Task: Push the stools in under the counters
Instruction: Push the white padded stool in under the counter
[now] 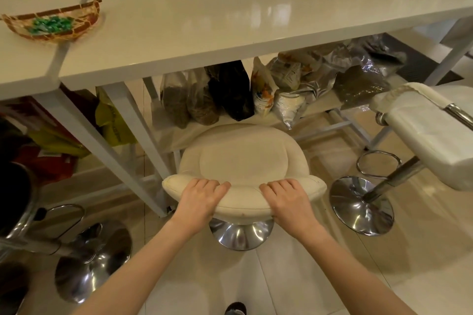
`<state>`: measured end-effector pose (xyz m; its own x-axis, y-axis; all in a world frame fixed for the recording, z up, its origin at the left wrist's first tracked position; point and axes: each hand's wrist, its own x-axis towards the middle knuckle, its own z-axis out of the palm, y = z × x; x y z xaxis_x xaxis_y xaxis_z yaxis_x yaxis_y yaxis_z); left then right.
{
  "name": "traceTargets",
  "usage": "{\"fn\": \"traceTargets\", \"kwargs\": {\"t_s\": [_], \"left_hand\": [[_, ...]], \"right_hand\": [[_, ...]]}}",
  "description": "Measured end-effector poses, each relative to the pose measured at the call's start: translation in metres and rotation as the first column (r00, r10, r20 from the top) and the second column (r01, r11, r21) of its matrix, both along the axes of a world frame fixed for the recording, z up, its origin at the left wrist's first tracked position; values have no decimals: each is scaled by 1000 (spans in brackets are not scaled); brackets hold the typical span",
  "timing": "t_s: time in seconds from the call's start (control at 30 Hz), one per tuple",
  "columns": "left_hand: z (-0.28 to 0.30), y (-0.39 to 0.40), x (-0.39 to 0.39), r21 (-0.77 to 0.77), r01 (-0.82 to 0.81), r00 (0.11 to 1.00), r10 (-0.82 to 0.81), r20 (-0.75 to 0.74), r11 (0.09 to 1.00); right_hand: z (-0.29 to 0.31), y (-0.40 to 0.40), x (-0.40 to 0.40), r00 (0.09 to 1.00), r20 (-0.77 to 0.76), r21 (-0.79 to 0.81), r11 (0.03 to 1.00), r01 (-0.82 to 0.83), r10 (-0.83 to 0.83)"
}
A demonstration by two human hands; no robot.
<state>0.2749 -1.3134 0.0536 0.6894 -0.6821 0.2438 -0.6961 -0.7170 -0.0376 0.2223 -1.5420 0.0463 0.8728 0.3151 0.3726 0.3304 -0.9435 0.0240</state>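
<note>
A long glossy white counter [256, 15] runs across the room, with a second white counter [28, 59] butted beside it on the left, a narrow gap between the 2. Under the long counter a low white shelf [179, 133] carries a row of clear and silvery plastic bags [294, 84] filled with dark and pale dry goods. Directly in front of this shelf stands the cream padded bar stool with a curved low backrest [243, 166], its round chrome base [240, 234] on the pale tiled floor [294, 276]; the seat sits just short of the counter's front edge, not yet beneath it. To the right, a second white bar stool with a chrome stem [430, 140] stands near the counter, tilted in the wide view, its own chrome disc base [361, 204] well apart from the middle stool. On the left, a dark stool [15, 197] is partly cut off by the edge, with a chrome base [92, 261] below it. On the left counter rests a woven wicker basket [84, 23] holding small green wrapped pieces [51, 24]. The person's left hand [202, 197] and right hand [286, 199] are both clamped over the top of the cream stool's backrest, fingers curled over its front, thumbs pointing toward each other.
</note>
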Motion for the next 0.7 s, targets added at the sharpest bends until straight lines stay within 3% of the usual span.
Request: {"fn": "traceTargets", "kwargs": {"t_s": [0.37,0.7], "left_hand": [[1,-5,11,-6,6,998,-6,-65,1000],[3,-37,-7,22,-108,985,110,-135,994]], "right_hand": [[9,-10,10,988,-154,10,1000,-13,15],[15,-45,19,963,-235,4,991,-130,128]]}}
